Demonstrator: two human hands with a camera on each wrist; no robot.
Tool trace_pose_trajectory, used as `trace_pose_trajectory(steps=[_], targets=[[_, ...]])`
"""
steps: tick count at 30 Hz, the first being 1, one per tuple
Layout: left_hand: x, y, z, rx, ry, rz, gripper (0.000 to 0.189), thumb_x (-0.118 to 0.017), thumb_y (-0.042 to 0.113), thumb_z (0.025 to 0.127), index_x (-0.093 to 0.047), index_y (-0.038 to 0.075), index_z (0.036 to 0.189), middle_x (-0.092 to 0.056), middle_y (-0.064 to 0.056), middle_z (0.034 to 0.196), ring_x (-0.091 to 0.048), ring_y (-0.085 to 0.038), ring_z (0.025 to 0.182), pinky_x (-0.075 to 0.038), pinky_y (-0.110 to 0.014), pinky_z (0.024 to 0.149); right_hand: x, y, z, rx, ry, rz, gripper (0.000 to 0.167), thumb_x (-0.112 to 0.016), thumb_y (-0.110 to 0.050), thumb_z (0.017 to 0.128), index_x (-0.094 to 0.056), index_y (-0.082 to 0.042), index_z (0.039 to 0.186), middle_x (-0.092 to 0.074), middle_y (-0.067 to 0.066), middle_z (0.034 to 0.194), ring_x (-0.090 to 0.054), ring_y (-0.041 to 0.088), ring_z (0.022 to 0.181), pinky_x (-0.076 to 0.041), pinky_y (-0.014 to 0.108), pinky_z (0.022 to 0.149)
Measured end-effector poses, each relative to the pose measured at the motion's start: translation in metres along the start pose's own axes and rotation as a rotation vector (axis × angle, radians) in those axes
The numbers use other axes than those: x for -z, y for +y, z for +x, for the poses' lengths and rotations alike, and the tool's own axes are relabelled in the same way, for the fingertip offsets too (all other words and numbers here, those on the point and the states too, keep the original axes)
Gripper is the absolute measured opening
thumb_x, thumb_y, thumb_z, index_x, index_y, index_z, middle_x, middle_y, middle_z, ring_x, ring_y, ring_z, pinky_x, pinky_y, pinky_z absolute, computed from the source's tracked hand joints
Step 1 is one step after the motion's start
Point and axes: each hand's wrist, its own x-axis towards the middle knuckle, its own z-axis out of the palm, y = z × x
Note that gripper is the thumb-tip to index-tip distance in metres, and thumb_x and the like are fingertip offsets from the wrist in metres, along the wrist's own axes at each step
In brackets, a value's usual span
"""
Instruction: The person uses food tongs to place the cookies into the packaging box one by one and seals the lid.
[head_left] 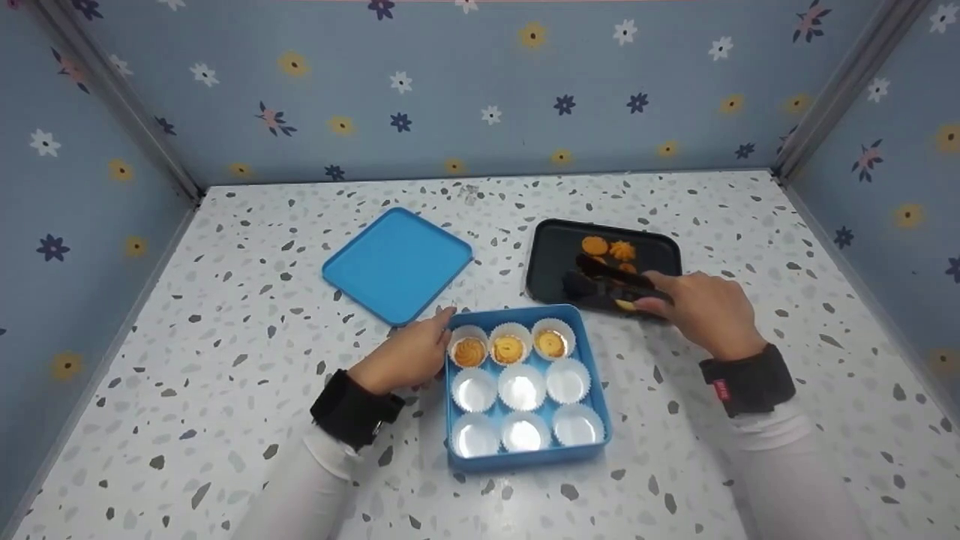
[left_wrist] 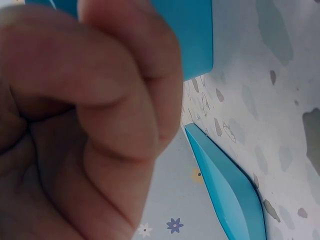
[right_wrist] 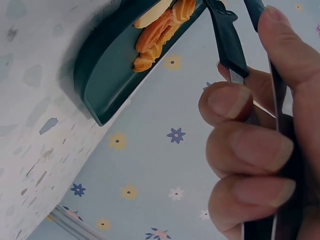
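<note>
My left hand (head_left: pixel 409 351) rests against the left wall of a blue box (head_left: pixel 531 459), fingers curled at its back left corner. White paper cups (head_left: pixel 521 388) line the box in three rows. Each cup of the back row holds a round piped cookie (head_left: pixel 508 349); the other cups hold none. In my right hand (head_left: pixel 709 311) I grip black tongs (head_left: pixel 622 283), their tips low over a black tray (head_left: pixel 549 247). Several cookies (right_wrist: pixel 162 32) lie on that tray, some partly hidden behind the tongs. The right wrist view shows the tong arms apart between thumb and fingers.
A blue lid (head_left: pixel 397 262) lies on the speckled table (head_left: pixel 262 360), behind and left of the box. Flower-patterned panels (head_left: pixel 465 82) stand along the back and both sides. The tray sits just behind the box's right corner.
</note>
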Motion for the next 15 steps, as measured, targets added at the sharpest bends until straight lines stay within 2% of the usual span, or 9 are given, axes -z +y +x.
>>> trace_pose_trajectory(steps=[1,2,5,8,11,15], targets=[[0.0,0.0,0.0,0.0,0.001,-0.002,0.054,-0.036,0.016,0.107,-0.021,-0.001,0.156,-0.041,-0.022,0.15,-0.052,-0.016,0.049,-0.049,-0.031,0.048,0.0001,0.0,0.0,-0.001,0.0,0.002,0.052,-0.067,-0.048,0.092,-0.067,-0.012,0.13,-0.06,0.011,0.063,-0.047,0.022,0.049,-0.035,0.037,0.04],[-0.0001,0.0001,0.0,0.003,-0.002,-0.004,0.054,-0.036,0.016,0.107,-0.02,-0.001,0.156,-0.048,-0.024,0.143,-0.052,-0.016,0.049,-0.049,-0.031,0.047,0.0003,-0.0001,-0.0001,-0.002,-0.001,0.005,0.052,-0.067,-0.047,0.092,-0.066,-0.012,0.131,-0.059,0.011,0.062,-0.047,0.022,0.048,-0.035,0.037,0.039],[-0.0002,0.0001,0.0,0.012,-0.009,-0.013,0.054,-0.036,0.016,0.108,-0.02,0.001,0.157,-0.065,-0.022,0.109,-0.051,-0.015,0.046,-0.046,-0.03,0.042,0.0012,-0.0009,-0.0006,-0.008,-0.015,0.006,0.052,-0.067,-0.047,0.092,-0.066,-0.013,0.131,-0.055,0.008,0.057,-0.046,0.021,0.047,-0.034,0.036,0.039],[-0.0002,0.0002,0.0,0.019,-0.016,-0.017,0.054,-0.035,0.016,0.108,-0.019,0.002,0.157,-0.06,-0.013,0.077,-0.051,-0.015,0.045,-0.045,-0.029,0.041,0.001,-0.0021,-0.0006,-0.015,-0.03,0.009,0.053,-0.067,-0.047,0.092,-0.066,-0.011,0.131,-0.054,0.006,0.055,-0.047,0.022,0.047,-0.035,0.036,0.039],[0.0,0.0009,-0.0006,0.022,-0.014,-0.025,0.054,-0.035,0.016,0.108,-0.019,0.003,0.157,-0.058,-0.008,0.076,-0.051,-0.015,0.045,-0.045,-0.029,0.04,-0.0013,-0.0026,0.0003,-0.029,-0.041,0.019,0.055,-0.068,-0.047,0.091,-0.065,-0.01,0.131,-0.055,0.008,0.057,-0.049,0.023,0.049,-0.035,0.036,0.039],[0.0,0.0012,-0.001,0.022,-0.009,-0.028,0.054,-0.036,0.016,0.108,-0.02,0.003,0.157,-0.059,-0.009,0.082,-0.051,-0.015,0.046,-0.045,-0.029,0.04,-0.0046,-0.0023,0.002,-0.048,-0.061,0.043,0.058,-0.068,-0.048,0.091,-0.063,-0.008,0.133,-0.063,0.014,0.067,-0.054,0.027,0.054,-0.036,0.037,0.04]])
